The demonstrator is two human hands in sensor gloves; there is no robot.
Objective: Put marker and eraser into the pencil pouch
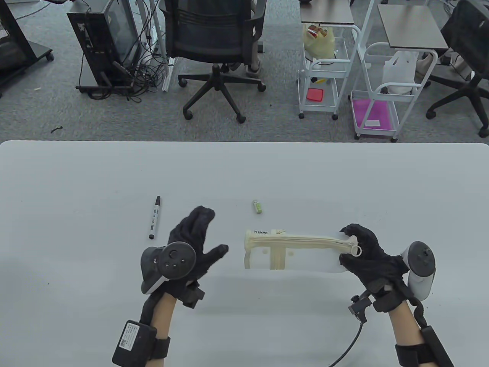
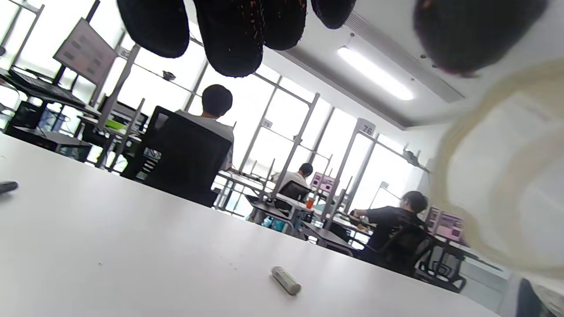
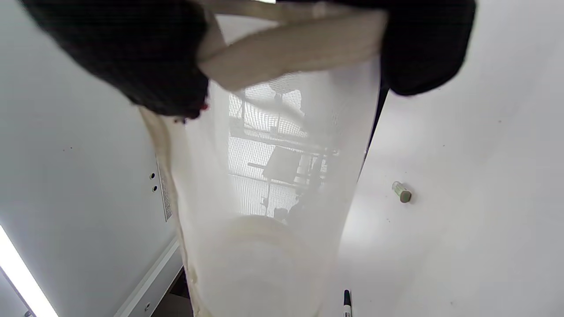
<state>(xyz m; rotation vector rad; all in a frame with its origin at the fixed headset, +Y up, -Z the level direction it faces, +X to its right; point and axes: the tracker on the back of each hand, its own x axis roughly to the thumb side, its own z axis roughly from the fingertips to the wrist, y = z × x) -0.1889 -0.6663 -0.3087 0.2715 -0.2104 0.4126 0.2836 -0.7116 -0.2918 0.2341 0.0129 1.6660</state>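
Note:
A black-and-white marker (image 1: 154, 217) lies on the white table (image 1: 76, 183), left of centre. A small green eraser (image 1: 258, 207) lies near the middle. The cream mesh pencil pouch (image 1: 294, 254) stretches sideways in front of the eraser. My right hand (image 1: 345, 244) grips its right end by the zip pull ring and holds it a little above the table. My left hand (image 1: 214, 231) is open and empty, between marker and pouch, touching neither. The right wrist view shows the pouch (image 3: 264, 198), eraser (image 3: 402, 192) and marker tip (image 3: 347, 304). The left wrist view shows the eraser (image 2: 286, 280) and the blurred pouch (image 2: 506, 176).
Beyond the table's far edge stand an office chair (image 1: 217, 42), a computer tower (image 1: 103, 46) with cables, and two white carts (image 1: 324, 76).

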